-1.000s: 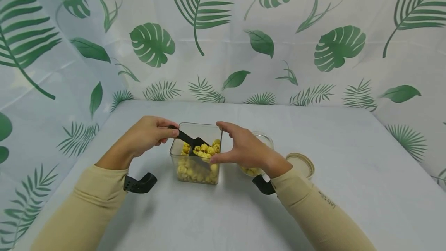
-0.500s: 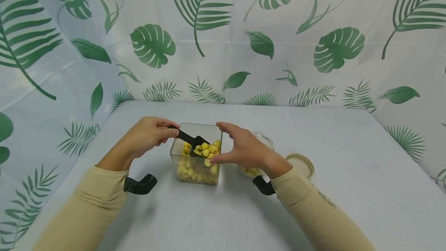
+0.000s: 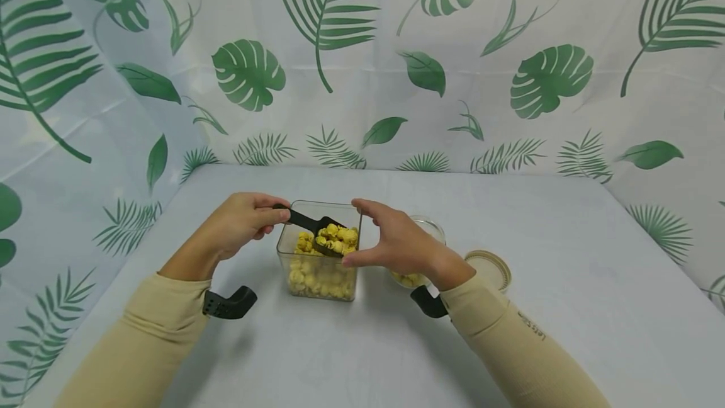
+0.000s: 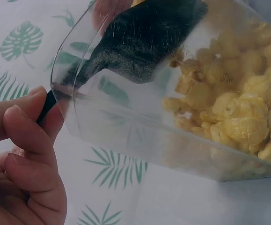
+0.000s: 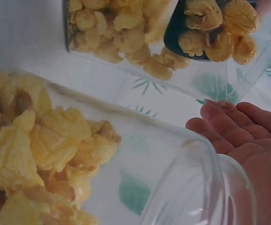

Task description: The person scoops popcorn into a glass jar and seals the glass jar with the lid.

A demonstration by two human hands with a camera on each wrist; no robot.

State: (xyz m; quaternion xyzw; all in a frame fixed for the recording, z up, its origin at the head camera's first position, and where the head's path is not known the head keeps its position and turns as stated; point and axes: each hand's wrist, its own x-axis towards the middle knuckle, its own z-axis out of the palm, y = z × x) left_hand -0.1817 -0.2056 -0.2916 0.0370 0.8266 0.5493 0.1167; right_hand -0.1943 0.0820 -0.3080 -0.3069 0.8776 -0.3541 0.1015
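The left hand (image 3: pixel 246 224) pinched the end of a black scoop (image 3: pixel 304 221) between thumb and fingers. The scoop slanted down inside a clear square-sided container (image 3: pixel 334 211), its bowl loaded with yellow caramel-style popcorn (image 3: pixel 337 238) and lying toward the right wall; the wrist views left it uncertain whether the bowl touched that wall. The right hand (image 3: pixel 399 241) held the container from its right side, thumb at the near corner and fingertips at the far one. Just beside it, partly hidden behind that hand, stood a clear round jar (image 3: pixel 430 227) with more popcorn, and a round pale lid (image 3: pixel 500 267) lay to the right.

The scoop looked stiff and light, but with the load out at its bowl it would probably twist in a fingertip pinch; a hold nearer the bowl should steady it. The puffs seemed light, brittle and apt to roll. The container looked rigid and smooth, best gripped across its corners.
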